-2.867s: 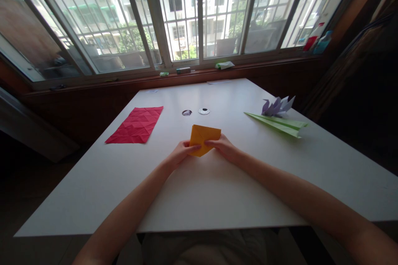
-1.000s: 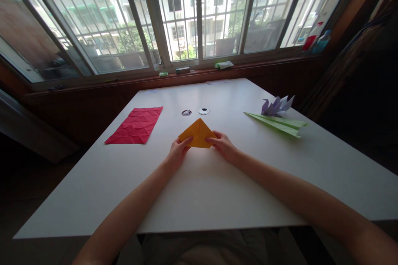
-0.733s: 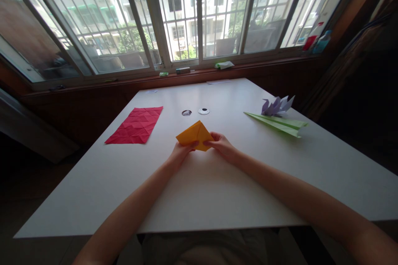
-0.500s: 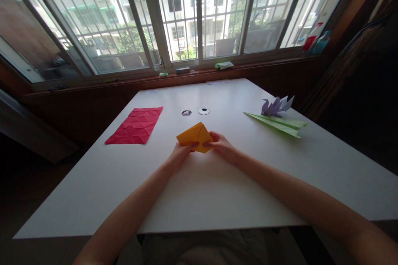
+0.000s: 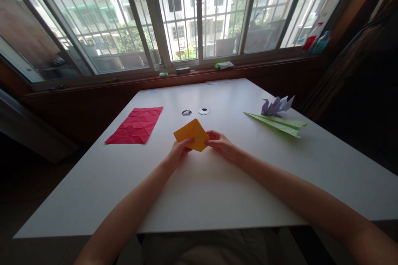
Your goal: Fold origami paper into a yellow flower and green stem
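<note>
A folded piece of yellow-orange origami paper (image 5: 196, 131) is held up between my two hands over the middle of the white table. My left hand (image 5: 180, 150) is closed on its lower left part, thumb on the front face and the other fingers behind. At its right corner, my right hand (image 5: 220, 144) pinches the edge between thumb and fingers. Crease lines run down from the paper's top point. The fingers behind the paper are partly hidden.
On the white table (image 5: 217, 198) lie a creased red sheet (image 5: 135, 126) at left and two small round pieces, one patterned (image 5: 186, 113), one eye-like (image 5: 203, 111). A green folded paper (image 5: 278, 124) and purple paper cranes (image 5: 276, 106) sit at right. A barred window stands behind.
The yellow paper has shifted slightly left and up, with my left hand moving along. My right thumb has slid from the paper's front toward its right corner.
</note>
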{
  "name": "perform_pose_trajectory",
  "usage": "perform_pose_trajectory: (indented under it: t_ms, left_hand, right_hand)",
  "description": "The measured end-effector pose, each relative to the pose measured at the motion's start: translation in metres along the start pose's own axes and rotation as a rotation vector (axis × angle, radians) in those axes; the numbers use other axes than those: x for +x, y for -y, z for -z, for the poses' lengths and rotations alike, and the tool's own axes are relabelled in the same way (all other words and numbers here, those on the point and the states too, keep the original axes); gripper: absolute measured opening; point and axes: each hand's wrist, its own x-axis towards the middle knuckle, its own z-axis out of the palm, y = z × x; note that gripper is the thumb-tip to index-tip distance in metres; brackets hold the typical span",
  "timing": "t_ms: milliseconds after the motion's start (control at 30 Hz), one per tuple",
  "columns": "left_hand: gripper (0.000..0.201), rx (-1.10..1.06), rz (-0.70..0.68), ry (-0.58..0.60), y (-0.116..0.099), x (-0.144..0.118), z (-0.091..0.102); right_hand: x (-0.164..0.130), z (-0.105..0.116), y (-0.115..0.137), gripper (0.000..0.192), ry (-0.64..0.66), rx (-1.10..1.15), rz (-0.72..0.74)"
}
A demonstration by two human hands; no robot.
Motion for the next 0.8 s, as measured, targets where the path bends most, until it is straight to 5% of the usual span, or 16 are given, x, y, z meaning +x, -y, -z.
perform_pose_trajectory:
  t_ms: [300, 800]
  left_hand:
    - [0.024, -0.182, 0.013, -0.084, -0.0034, 0.0016, -0.0016]
    - [0.027, -0.161, -0.011, -0.084, 0.0020, 0.0045, 0.0019]
  right_hand:
    - [0.0018, 0.0036, -0.0004, 0.028, -0.026, -0.003, -0.039]
    - [0.0041, 0.0037, -0.0049, 0.024, -0.127, 0.067, -0.004]
